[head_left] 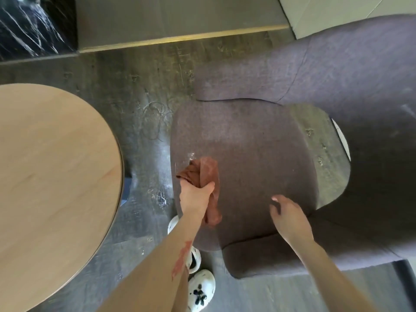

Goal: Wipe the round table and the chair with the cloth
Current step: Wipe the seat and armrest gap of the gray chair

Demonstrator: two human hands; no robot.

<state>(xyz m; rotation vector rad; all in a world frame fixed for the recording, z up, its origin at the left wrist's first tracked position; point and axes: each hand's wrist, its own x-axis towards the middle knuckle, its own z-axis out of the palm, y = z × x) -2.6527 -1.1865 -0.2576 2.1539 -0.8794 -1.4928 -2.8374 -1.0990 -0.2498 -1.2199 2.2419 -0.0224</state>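
Observation:
A brown upholstered chair [258, 149] with curved armrests fills the right half of the view. My left hand [195, 197] is closed around a bunched rust-orange cloth [208, 172], which lies on the left front edge of the seat cushion. My right hand [290, 217] hovers over the seat's near right part with its fingers spread and holds nothing. The round table [51, 176], with a light wooden top and a thin dark rim, stands at the left, apart from the chair.
A dark grey floor [144, 109] runs between table and chair. My feet in white clogs [200, 289] stand by the chair's front corner. A black marbled panel [33, 23] and a grey wall base lie at the far side.

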